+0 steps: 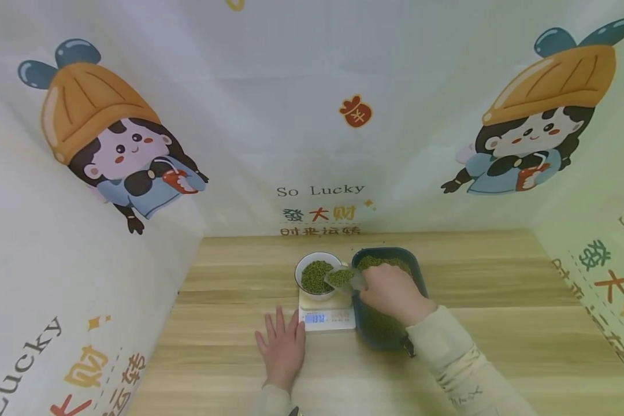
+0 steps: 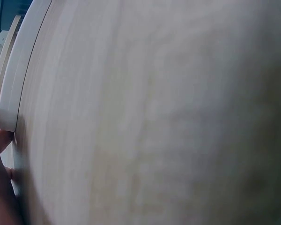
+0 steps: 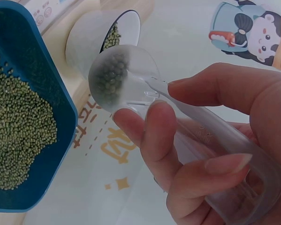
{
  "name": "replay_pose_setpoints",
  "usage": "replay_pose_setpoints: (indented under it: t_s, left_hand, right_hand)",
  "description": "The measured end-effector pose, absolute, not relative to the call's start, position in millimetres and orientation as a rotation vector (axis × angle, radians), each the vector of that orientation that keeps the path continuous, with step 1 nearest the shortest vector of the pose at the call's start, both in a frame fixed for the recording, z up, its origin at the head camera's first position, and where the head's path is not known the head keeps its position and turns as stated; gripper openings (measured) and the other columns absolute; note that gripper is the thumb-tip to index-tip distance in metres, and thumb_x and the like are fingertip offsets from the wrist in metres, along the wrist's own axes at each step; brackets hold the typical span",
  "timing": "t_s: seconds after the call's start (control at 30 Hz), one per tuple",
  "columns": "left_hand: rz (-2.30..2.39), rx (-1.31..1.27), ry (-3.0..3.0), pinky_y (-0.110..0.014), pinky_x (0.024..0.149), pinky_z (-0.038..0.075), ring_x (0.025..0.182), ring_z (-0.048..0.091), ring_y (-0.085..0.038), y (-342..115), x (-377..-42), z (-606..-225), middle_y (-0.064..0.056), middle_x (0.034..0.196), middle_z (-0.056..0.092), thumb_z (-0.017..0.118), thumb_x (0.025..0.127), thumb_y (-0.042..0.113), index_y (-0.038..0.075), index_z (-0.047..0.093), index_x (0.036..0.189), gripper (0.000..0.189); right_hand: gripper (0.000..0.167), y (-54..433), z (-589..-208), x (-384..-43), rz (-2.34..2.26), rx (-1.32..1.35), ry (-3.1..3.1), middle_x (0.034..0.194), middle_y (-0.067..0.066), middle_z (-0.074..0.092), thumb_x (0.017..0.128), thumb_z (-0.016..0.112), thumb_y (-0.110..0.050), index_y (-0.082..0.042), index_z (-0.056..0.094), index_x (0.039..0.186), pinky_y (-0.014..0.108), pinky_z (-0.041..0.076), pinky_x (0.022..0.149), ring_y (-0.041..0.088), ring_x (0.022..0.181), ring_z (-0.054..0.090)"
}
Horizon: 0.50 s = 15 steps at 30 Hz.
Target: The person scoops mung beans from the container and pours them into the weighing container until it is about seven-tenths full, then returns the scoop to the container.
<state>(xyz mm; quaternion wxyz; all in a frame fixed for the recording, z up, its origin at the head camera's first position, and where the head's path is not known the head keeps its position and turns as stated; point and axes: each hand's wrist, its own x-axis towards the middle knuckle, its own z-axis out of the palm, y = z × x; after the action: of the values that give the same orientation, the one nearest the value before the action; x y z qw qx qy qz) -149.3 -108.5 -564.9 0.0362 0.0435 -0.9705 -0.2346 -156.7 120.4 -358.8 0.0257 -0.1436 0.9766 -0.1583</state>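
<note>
My right hand (image 1: 392, 292) grips a clear plastic scoop (image 3: 203, 124) by its handle, thumb on top and fingers curled beneath. Small green beans (image 1: 340, 278), like mung beans, lie in its bowl end, which overlaps the right rim of a white bowl (image 1: 317, 297). That dark-rimmed bowl holds more green beans (image 1: 316, 276) and stands on a white kitchen scale (image 1: 337, 325) with a lit blue display. On the table, my left hand (image 1: 284, 353) lies with fingers spread, touching the scale's left front edge. The left wrist view catches only parts of its fingers beside the scale (image 2: 18, 70).
Just right of the scale is a dark blue basin (image 3: 61, 103) of green beans, partly covered by my right hand and forearm. A few stray beans dot the wooden table (image 1: 229, 289) behind it. Printed cloth (image 1: 312, 138) walls the table at back and both sides.
</note>
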Motion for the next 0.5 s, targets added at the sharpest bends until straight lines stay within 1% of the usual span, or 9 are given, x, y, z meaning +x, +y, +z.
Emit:
replay_pose_setpoints:
  t_s: [0.2,0.37,0.5]
  left_hand:
    - [-0.722,0.138,-2.984,-0.06,0.098,-0.01,0.133,0.0,-0.035,-106.9,-143.9,-567.5,-0.006,0.148,0.013,0.022,0.095,0.047,0.029,0.038,0.136,0.047]
    - [-0.724,0.134,-2.969,-0.06,0.099,-0.009,0.133,0.001,-0.036,-106.5,-143.7,-565.0,-0.007,0.148,0.014,0.023,0.095,0.046,0.028,0.039,0.135,0.046]
    - [-0.719,0.133,-2.965,-0.06,0.099,-0.008,0.134,0.001,-0.035,-107.0,-145.2,-562.5,-0.006,0.148,0.014,0.024,0.095,0.045,0.028,0.039,0.135,0.046]
  right_hand:
    - [0.013,120.9,-359.7,-153.8,-0.488,-0.45,3.004,0.053,0.0,0.046,0.074,0.055,-0.007,-0.011,0.05,0.063,0.024,0.029,0.038,0.011,0.043,0.036]
    - [0.01,121.1,-358.8,-154.9,-0.478,-0.458,3.013,0.054,0.0,0.046,0.074,0.055,-0.007,-0.01,0.051,0.065,0.024,0.031,0.037,0.011,0.043,0.037]
    - [0.006,120.9,-358.2,-155.7,-0.488,-0.459,3.016,0.053,0.0,0.045,0.074,0.055,-0.007,-0.008,0.053,0.069,0.023,0.029,0.036,0.01,0.042,0.035]
